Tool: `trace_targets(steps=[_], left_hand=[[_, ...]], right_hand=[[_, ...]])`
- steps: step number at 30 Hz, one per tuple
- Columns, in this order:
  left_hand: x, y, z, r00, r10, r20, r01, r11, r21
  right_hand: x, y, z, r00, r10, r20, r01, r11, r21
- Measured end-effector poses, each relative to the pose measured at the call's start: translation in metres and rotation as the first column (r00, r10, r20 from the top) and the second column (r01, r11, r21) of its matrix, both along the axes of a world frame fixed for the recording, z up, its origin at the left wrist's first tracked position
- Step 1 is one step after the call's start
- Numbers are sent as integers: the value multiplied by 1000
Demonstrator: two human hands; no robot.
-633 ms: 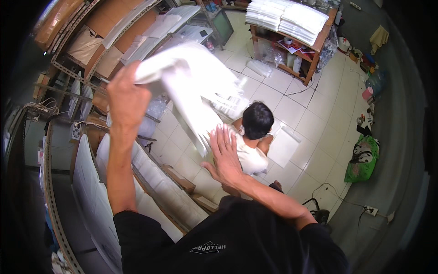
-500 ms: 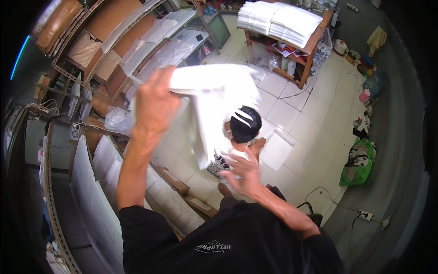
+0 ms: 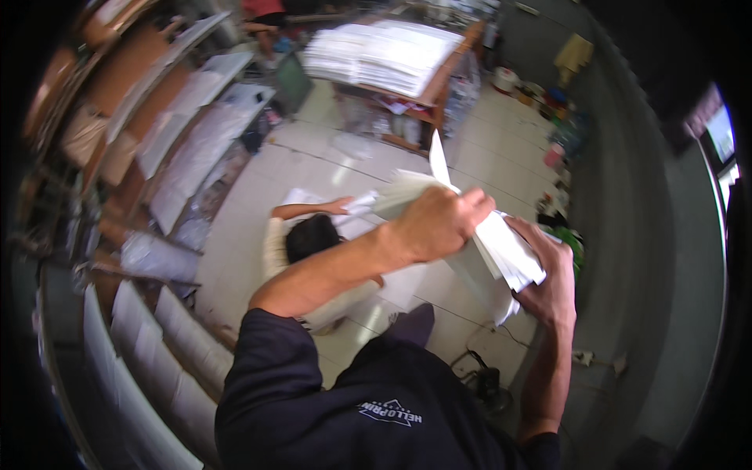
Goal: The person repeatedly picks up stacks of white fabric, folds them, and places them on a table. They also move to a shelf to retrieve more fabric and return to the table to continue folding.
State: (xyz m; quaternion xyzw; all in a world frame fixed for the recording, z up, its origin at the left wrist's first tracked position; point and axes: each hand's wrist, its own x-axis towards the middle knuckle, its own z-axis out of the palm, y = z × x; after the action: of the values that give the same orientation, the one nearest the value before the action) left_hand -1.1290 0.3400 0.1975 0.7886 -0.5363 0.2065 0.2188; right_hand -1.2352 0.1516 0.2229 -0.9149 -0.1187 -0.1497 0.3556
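A fanned bundle of white sheets (image 3: 501, 244) is held up in front of me, between my two hands. My left hand (image 3: 435, 227) is closed over its top edge, knuckles upward. Round the right-hand end of the bundle, my right hand (image 3: 550, 274) has its fingers and thumb wrapped. One sheet sticks up past my left knuckles, and loose edges splay below the right palm. Beyond my left forearm a person with dark hair (image 3: 312, 239) crouches on the floor, one hand (image 3: 338, 205) touching white crumpled material (image 3: 362, 204).
A wooden table (image 3: 433, 95) at the back carries stacks of white sheets (image 3: 384, 55). Shelves (image 3: 149, 168) line the left side, with upright white boards (image 3: 137, 384) nearer me. A cable and dark device (image 3: 487, 381) lie on the floor, close to the right wall (image 3: 627, 227).
My view has turned rightward. The white sheets have swung from my left over to my right. My right hand, previously spread apart from them, now grips their end.
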Motion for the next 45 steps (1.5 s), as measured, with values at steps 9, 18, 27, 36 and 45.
trace_targets(steps=[9, 18, 27, 36, 45], left_hand=[[140, -148, 4, 950, -270, -159, 267, 963, -41], [316, -276, 30, 937, -332, -109, 280, 900, -333], [452, -329, -118, 604, 144, -784, -769, 363, -526], [511, -472, -183, -543, -805, 239, -662, 235, -712], [695, -498, -158, -70, -997, 28, -609, 21, -793]], right_hand=[[106, -121, 20, 961, -222, -162, 203, 971, -128], [279, -222, 28, 916, -401, 15, 395, 907, 149], [481, -317, 41, 860, -496, 120, 362, 759, 541], [666, -387, 58, 909, -394, 139, 233, 754, 613], [821, -470, 73, 932, -319, 169, 156, 779, 608]])
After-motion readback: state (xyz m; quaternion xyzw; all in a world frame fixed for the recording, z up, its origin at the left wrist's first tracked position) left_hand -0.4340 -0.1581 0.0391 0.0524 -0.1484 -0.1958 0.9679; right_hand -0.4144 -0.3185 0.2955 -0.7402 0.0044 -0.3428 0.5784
